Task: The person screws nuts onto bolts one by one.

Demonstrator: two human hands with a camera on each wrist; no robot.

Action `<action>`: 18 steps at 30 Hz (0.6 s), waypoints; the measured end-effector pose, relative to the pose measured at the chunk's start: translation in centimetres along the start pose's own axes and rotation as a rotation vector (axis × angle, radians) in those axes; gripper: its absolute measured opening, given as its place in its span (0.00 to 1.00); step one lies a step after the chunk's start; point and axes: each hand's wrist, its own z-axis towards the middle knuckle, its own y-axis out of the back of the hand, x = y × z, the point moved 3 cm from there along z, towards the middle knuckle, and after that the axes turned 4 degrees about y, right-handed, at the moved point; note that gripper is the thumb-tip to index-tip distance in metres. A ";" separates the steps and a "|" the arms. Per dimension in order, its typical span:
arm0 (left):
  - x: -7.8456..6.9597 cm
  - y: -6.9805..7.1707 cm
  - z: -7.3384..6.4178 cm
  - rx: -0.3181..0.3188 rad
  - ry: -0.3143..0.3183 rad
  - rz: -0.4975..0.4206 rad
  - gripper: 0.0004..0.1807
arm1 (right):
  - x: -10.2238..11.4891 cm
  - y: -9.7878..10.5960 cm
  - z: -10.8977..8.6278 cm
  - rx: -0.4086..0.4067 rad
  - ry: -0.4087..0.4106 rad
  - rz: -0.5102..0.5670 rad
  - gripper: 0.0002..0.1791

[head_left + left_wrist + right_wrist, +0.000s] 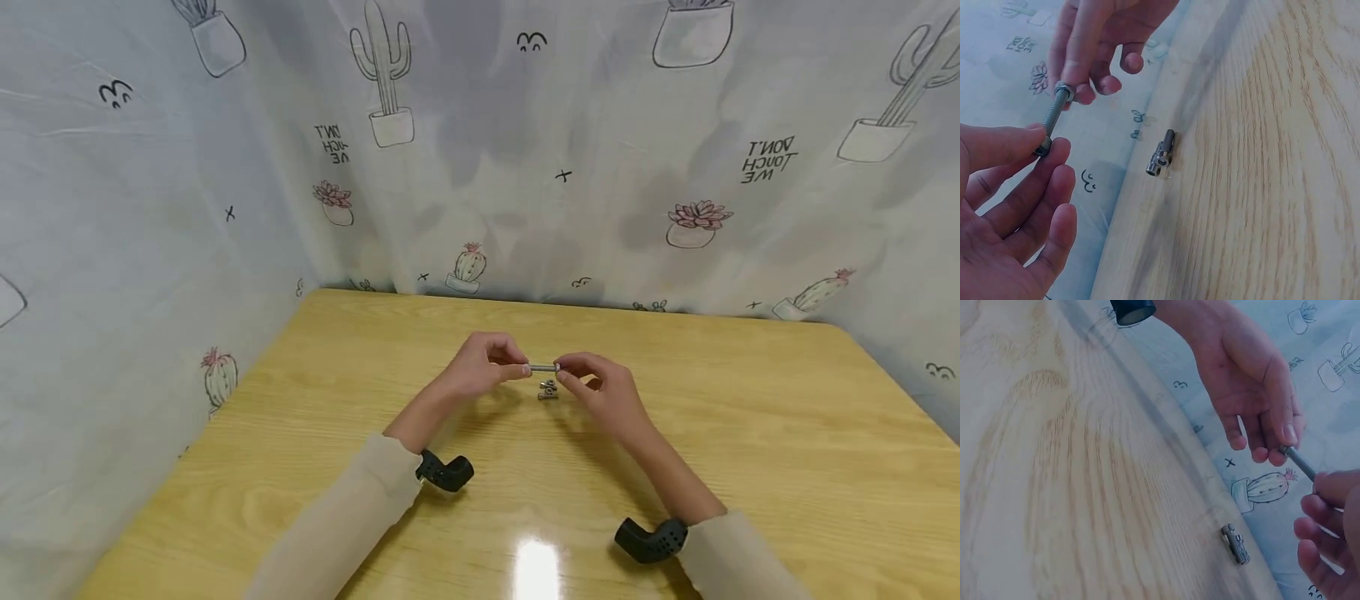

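Between my two hands a threaded bolt (1054,114) is held level above the table. My left hand (483,365) pinches its head end between thumb and fingertips. At the other end, my right hand (603,390) pinches a nut (1065,91) that sits around the bolt's tip. In the right wrist view the bolt (1301,463) spans the gap between both hands, its nut end hidden by the right fingers. Just below, a small group of metal bolts and nuts (548,390) lies on the wood; their exact number is hard to tell.
The light wooden table (420,533) runs back to a pale curtain (480,167) printed with cacti, which also hangs along the left and right sides. Black wrist mounts (447,472) are on both forearms. A bright reflection shines near the table's front.
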 end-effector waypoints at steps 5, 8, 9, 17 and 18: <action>-0.4 0.3 0.2 0.005 -0.010 0.001 0.02 | 0.2 -0.2 0.8 0.055 -0.036 0.040 0.20; -0.2 0.1 0.0 0.003 -0.007 -0.011 0.03 | 0.5 -0.2 1.0 0.063 -0.050 0.044 0.24; -0.1 0.1 -0.1 0.002 -0.005 -0.016 0.03 | 0.6 -0.2 1.0 0.061 -0.051 0.050 0.23; 0.3 0.2 -0.6 0.002 0.013 -0.033 0.03 | 1.0 -0.4 0.4 0.070 0.026 0.050 0.13; 0.2 0.1 -0.6 0.007 0.016 -0.044 0.03 | 1.2 -0.3 0.4 0.058 0.037 0.037 0.13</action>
